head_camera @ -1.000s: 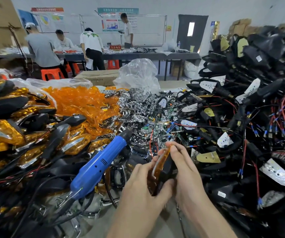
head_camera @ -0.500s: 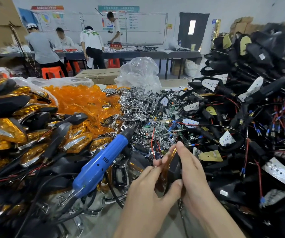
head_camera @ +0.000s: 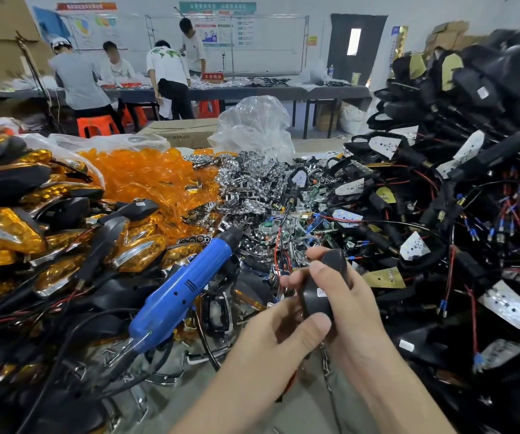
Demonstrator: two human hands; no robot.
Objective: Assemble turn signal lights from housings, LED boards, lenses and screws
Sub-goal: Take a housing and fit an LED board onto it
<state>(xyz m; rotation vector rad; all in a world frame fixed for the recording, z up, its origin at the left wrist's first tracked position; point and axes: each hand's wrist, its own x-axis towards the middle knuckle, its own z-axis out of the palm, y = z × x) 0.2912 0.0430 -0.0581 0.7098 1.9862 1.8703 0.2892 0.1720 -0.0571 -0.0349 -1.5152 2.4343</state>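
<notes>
Housing [head_camera: 321, 289] sat clamped between left hand [head_camera: 283, 336] and right hand [head_camera: 346, 296], both grips closed; screwdriver [head_camera: 183, 292] lay unused at centre frame, screws apparently pending.

1 head-worn view looks forward and down, close over the hands [head_camera: 321, 311], its blurred right edge perhaps distorted.

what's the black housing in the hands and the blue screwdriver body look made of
Black housing: looks like moulded plastic with a matt to satin finish; soft dull sheen, small white sticker on it. Blue screwdriver: probably glossy hard plastic; bright highlights along the barrel and moulded vent slots. Neither can be confirmed by sight alone.
</notes>
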